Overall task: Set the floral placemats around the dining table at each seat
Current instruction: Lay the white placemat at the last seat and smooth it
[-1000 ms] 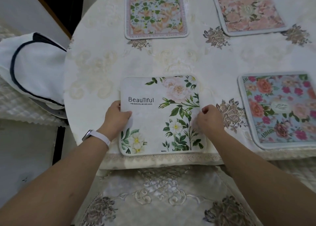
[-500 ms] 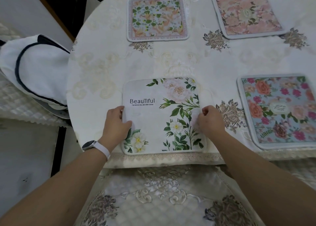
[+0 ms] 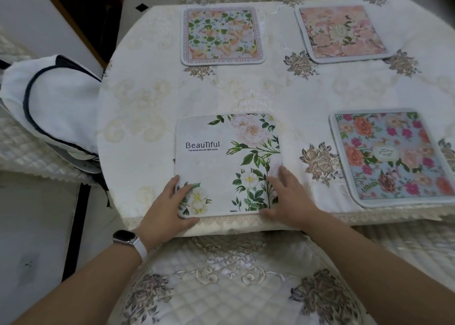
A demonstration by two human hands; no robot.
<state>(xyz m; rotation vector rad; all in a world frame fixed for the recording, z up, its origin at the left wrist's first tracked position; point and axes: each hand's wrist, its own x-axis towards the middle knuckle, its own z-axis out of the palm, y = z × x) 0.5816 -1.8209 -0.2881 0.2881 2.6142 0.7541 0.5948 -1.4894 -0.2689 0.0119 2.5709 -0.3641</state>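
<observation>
Pressing flat with the left hand (image 3: 167,206) and the right hand (image 3: 289,196), with straight fingers (image 3: 277,179) gripping nothing, on the two nearest corners of the white placemat (image 3: 221,167), lying square at the table's (image 3: 138,118) near edge. Leaving untouched the blue placemat (image 3: 394,157) at the table's near right, the green-leaf placemat (image 3: 221,35) at its far side and the pink placemat (image 3: 342,33) at its far right. Likely risking, with the white placemat sitting right along the lace hem (image 3: 229,219) at the table's near rim, dragging it off toward the chair (image 3: 221,275) or rucking the tablecloth (image 3: 258,91) by sliding with palms bearing down.
</observation>
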